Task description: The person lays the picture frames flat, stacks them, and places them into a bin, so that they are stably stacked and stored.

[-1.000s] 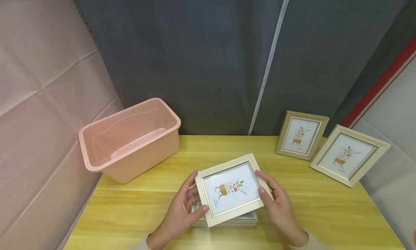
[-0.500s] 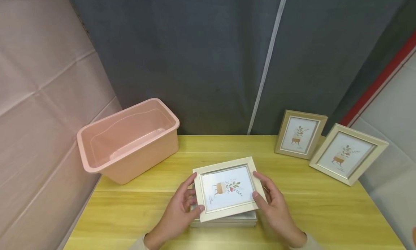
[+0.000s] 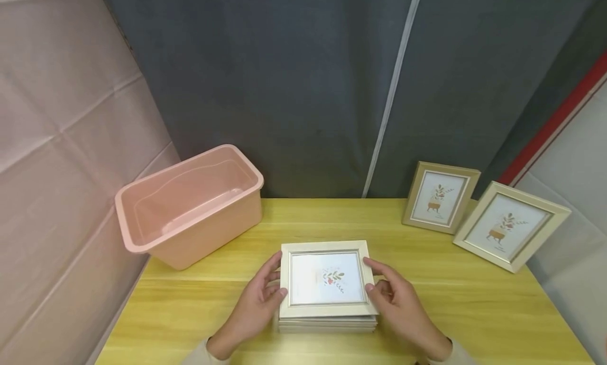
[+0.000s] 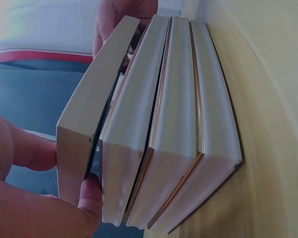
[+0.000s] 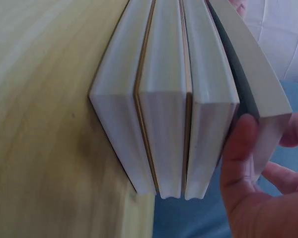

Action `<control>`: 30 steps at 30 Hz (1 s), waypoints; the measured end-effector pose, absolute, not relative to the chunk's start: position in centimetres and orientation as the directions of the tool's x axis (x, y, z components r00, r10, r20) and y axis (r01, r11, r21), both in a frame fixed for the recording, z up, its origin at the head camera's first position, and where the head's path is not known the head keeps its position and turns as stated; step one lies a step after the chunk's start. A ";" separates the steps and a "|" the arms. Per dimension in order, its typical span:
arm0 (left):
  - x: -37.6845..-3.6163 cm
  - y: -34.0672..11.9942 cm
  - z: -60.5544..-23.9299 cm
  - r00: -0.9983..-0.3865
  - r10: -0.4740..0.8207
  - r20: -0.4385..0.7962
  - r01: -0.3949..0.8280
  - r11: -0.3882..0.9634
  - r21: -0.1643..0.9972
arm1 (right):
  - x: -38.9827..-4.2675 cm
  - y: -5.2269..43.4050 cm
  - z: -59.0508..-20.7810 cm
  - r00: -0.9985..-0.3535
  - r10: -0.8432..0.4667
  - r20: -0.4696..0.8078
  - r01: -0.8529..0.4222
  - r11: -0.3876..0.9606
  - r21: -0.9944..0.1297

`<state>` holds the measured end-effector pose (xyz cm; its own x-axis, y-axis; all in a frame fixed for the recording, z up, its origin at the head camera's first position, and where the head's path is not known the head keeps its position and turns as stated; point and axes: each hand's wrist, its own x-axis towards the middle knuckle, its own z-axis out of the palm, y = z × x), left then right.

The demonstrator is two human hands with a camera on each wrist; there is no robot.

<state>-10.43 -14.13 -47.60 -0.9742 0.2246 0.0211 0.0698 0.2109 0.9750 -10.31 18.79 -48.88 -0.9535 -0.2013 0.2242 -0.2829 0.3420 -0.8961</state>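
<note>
Cream-coloured wood, edged with a thin gold line, frames the picture point(image 3: 326, 278) I hold between my two hands, a small print of a plant behind its glass. My left hand point(image 3: 253, 307) curls its fingers round the frame's left edge, and my right hand point(image 3: 403, 307) pinches the right edge, thumb on top. The frame is almost level over a stack of frames point(image 3: 327, 324) directly beneath my palms; both wrist views show a narrow gap under it, with three frames point(image 4: 174, 129) lying flat on the yellow wooden table point(image 3: 474, 307). I judge this frame to be nearly settled but not yet released. Well beyond my right hand, two more frames point(image 3: 440, 197) point(image 3: 510, 226) stand upright at the far right of the table, not yet on the pile. Beyond my left hand sits a pink plastic tub point(image 3: 189, 204) with nothing visible inside. Each print has a faint caption under the plant, too small to read; I see no brand or label.
</note>
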 end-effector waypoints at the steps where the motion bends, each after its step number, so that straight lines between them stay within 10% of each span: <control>1: -10.5 -14.1 -47.6 -0.974 0.226 0.025 0.074 0.215 0.974 | -10.3 18.8 -48.8 -0.954 -0.200 0.224 -0.283 0.352 -0.892; 30: -10.7 -14.0 -47.8 -0.980 0.196 -0.023 0.055 0.386 0.921 | -10.5 19.4 -48.9 -0.942 -0.253 0.221 -0.325 0.515 -0.793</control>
<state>-10.72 -14.01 -47.80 -0.9803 0.1962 -0.0232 0.0555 0.3861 0.9208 -10.50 19.45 -48.85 -0.9418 -0.2530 0.2213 -0.3248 0.5147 -0.7934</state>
